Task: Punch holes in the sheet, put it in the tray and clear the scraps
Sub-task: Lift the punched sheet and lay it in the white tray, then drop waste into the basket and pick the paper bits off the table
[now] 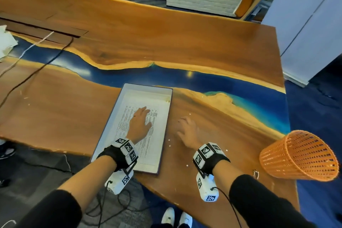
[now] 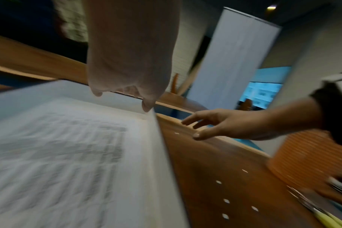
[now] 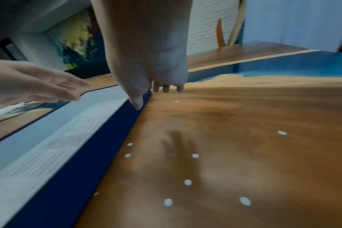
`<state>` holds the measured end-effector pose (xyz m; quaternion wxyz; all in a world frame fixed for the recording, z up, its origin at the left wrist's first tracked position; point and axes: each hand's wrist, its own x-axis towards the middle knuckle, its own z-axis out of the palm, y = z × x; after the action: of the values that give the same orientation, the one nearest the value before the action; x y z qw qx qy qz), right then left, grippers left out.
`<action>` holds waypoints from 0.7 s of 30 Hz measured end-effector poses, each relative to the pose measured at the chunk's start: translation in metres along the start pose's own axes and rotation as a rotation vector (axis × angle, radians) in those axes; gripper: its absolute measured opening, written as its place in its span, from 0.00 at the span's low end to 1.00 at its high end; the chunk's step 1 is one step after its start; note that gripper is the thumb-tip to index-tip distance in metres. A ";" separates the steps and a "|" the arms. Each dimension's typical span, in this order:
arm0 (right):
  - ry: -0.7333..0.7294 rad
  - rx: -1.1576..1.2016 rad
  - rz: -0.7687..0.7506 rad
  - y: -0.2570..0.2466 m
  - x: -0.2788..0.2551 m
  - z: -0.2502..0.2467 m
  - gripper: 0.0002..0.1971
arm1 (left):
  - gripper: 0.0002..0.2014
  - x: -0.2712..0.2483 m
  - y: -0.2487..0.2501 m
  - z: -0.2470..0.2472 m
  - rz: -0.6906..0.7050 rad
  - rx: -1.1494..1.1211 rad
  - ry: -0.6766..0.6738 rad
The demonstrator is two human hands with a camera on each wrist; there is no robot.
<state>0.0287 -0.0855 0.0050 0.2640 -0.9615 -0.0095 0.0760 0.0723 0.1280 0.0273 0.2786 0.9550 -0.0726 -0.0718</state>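
A printed sheet (image 1: 148,144) lies flat inside the white tray with dark blue outer walls (image 1: 114,116) near the table's front edge. My left hand (image 1: 140,122) is spread flat over the sheet (image 2: 68,154) with straight fingers (image 2: 146,106), holding nothing; whether it touches the paper I cannot tell. My right hand (image 1: 187,129) hovers just right of the tray (image 3: 88,162), fingers (image 3: 155,88) loosely spread, casting a shadow on the wood. Several small white paper scraps (image 3: 187,182) dot the table under and behind it (image 1: 168,139) (image 2: 226,201).
An orange mesh basket (image 1: 296,155) lies tipped at the table's right front corner. A small metal item (image 1: 256,173) sits beside it. Cables (image 1: 37,72) and loose papers (image 1: 5,42) lie at the far left. A blue resin strip (image 1: 203,77) crosses the table behind the tray.
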 end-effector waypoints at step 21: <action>0.208 0.141 0.456 0.164 -0.106 -0.025 0.16 | 0.64 -0.013 0.137 0.157 0.401 0.405 -0.648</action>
<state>-0.0756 -0.2454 -0.0423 0.3059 -0.9207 0.2400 0.0349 0.0179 -0.0659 -0.0279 0.0568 0.8855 -0.3529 -0.2967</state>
